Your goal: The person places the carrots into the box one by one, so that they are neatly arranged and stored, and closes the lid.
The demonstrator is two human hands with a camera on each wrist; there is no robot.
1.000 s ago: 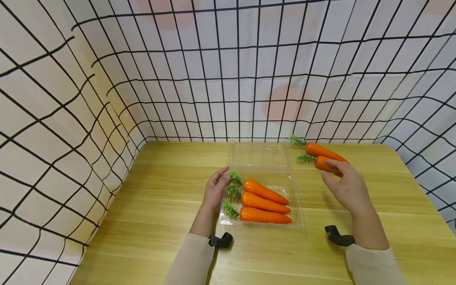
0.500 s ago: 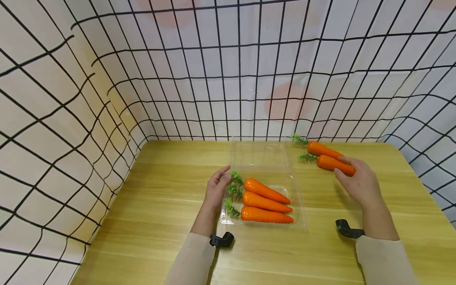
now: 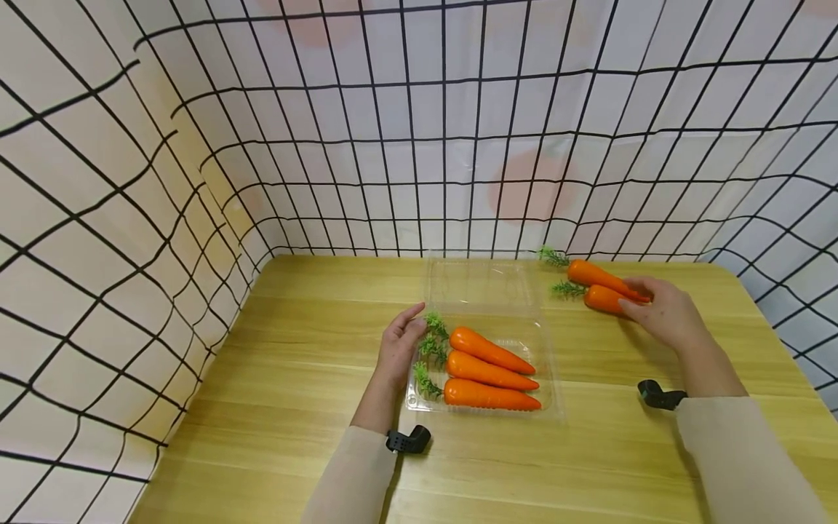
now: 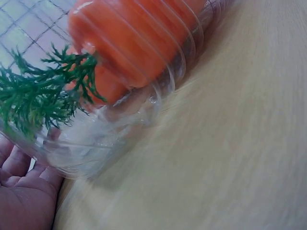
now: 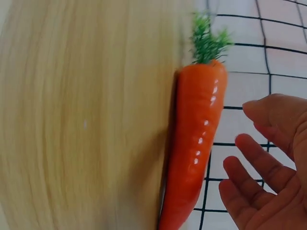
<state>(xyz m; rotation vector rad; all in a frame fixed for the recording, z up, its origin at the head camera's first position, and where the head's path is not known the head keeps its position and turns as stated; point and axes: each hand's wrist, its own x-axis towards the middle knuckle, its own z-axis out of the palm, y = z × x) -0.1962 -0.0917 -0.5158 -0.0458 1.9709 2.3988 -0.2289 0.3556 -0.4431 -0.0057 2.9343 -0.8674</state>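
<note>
In the head view, a clear plastic clamshell box (image 3: pixel 553 397) lies with its lid folded back. Inside are three orange carrots, the nearest carrot (image 3: pixel 491 394), middle carrot (image 3: pixel 489 371) and far carrot (image 3: pixel 491 351), green tops to the left. My left hand (image 3: pixel 396 349) rests against the box's left side, fingers relaxed; the left wrist view shows the fingers beside the clear wall (image 4: pixel 86 153). To the right lie two loose carrots, a rear one (image 3: pixel 592 274) and a front one (image 3: pixel 601 298). My right hand (image 3: pixel 668 313) is at their tips, its fingers spread beside the front carrot (image 5: pixel 196 129) in the right wrist view.
A wooden table (image 3: pixel 308 407) carries everything. Black wire grid panels (image 3: pixel 386 145) backed by pale cloth stand along its rear and sides. The open lid (image 3: pixel 481 282) lies toward the rear panel. A black wrist device (image 3: pixel 409 439) is strapped to each wrist.
My right hand has moved right, from over the front loose carrot to the carrots' tips. My left hand and the box have stayed in place. The view has shifted slightly.
</note>
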